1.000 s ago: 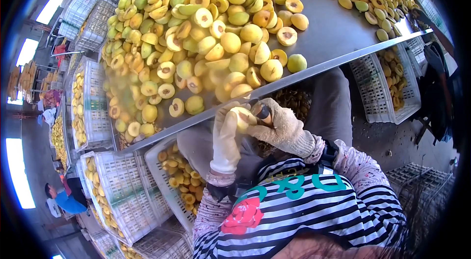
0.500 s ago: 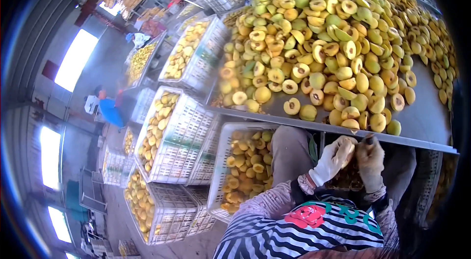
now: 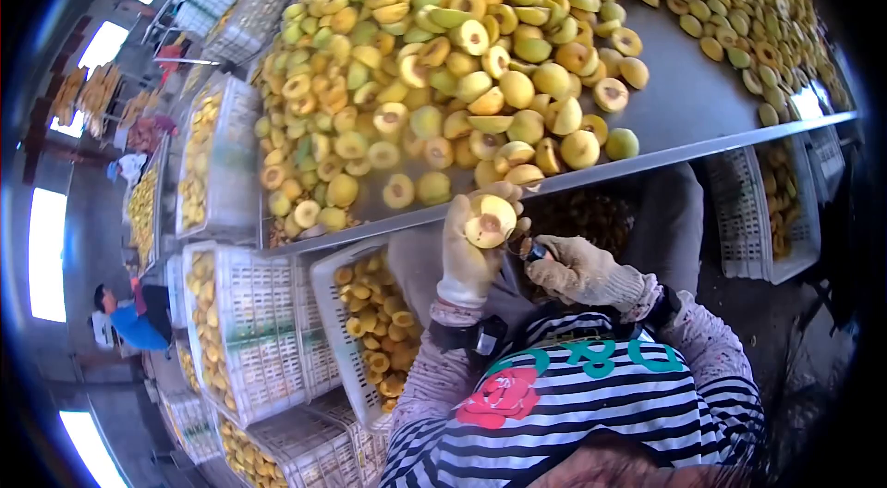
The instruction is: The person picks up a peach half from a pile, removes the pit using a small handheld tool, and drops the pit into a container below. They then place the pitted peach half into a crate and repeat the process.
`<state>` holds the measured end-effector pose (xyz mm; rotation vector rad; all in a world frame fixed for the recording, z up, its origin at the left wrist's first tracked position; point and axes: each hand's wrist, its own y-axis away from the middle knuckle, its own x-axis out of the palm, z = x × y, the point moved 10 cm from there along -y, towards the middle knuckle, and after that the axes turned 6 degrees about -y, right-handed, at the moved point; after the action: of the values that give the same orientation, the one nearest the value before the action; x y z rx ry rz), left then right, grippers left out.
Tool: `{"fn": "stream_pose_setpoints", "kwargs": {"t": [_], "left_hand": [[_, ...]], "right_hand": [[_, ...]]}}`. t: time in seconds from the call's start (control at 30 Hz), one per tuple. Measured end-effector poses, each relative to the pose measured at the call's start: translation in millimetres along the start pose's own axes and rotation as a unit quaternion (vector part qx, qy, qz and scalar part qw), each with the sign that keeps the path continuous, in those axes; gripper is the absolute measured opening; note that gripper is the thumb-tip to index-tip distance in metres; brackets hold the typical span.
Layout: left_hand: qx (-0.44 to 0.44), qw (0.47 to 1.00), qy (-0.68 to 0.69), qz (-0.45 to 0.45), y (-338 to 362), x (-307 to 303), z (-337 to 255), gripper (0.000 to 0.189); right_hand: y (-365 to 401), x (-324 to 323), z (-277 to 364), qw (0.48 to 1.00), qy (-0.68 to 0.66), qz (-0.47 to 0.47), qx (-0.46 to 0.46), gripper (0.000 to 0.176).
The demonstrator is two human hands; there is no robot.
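Observation:
My left hand (image 3: pixel 469 252), in a pale glove, holds a halved yellow fruit (image 3: pixel 491 221) with its cut face up, just below the metal table's front edge. To the right of it my right hand (image 3: pixel 577 271), also gloved, is closed around a small dark-handled tool (image 3: pixel 532 250) whose tip points toward the fruit. Halved and whole yellow-green fruits (image 3: pixel 517 89) lie heaped on the metal table (image 3: pixel 688 72) beyond both hands.
A white crate of fruit halves (image 3: pixel 325 289) stands left of my legs, with stacked crates (image 3: pixel 277 331) farther left. Another crate (image 3: pixel 739 220) sits under the table at right. A person in blue (image 3: pixel 137 323) is at the far left.
The view has turned, so the table and crates appear shifted left. My hands are farther apart, and the cut face of the fruit in my left hand now shows, as does the tool.

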<state>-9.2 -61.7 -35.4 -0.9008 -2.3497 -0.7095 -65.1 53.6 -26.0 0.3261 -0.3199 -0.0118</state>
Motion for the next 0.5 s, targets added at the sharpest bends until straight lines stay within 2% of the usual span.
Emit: {"fn": "stream_pose_setpoints", "kwargs": {"t": [0.03, 0.1, 0.13, 0.23, 0.33, 0.4, 0.5], "left_hand": [[0.012, 1.0, -0.011, -0.006, -0.4, 0.5, 0.8, 0.052], [0.019, 0.999, -0.036, -0.023, -2.9, 3.5, 8.7, 0.053], [0.029, 0.997, -0.066, -0.032, -2.4, 7.0, 8.8, 0.053], [0.056, 0.989, -0.11, -0.078, 0.8, 11.7, 8.9, 0.052], [0.066, 0.983, -0.123, -0.116, 2.3, 16.2, 5.7, 0.051], [0.055, 0.977, -0.122, -0.168, 1.2, 13.4, 7.2, 0.049], [0.033, 0.982, -0.086, -0.163, -8.3, 14.6, 13.6, 0.047]], "right_hand": [[1.8, -3.3, 6.0, 0.998, 0.053, -0.013, 0.005, 0.031], [2.2, -7.3, 21.2, 0.996, 0.064, -0.045, -0.049, 0.038], [3.4, -7.8, 29.7, 0.992, 0.107, -0.054, -0.033, 0.043], [-1.9, -17.9, 27.4, 0.978, 0.157, -0.119, -0.067, 0.041], [-7.2, -20.5, 6.2, 0.985, 0.125, -0.114, 0.022, 0.04], [-11.7, -20.0, -0.7, 0.984, 0.133, -0.118, -0.001, 0.04], [-11.4, -23.0, -6.6, 0.988, 0.089, -0.128, 0.0, 0.04]]}}
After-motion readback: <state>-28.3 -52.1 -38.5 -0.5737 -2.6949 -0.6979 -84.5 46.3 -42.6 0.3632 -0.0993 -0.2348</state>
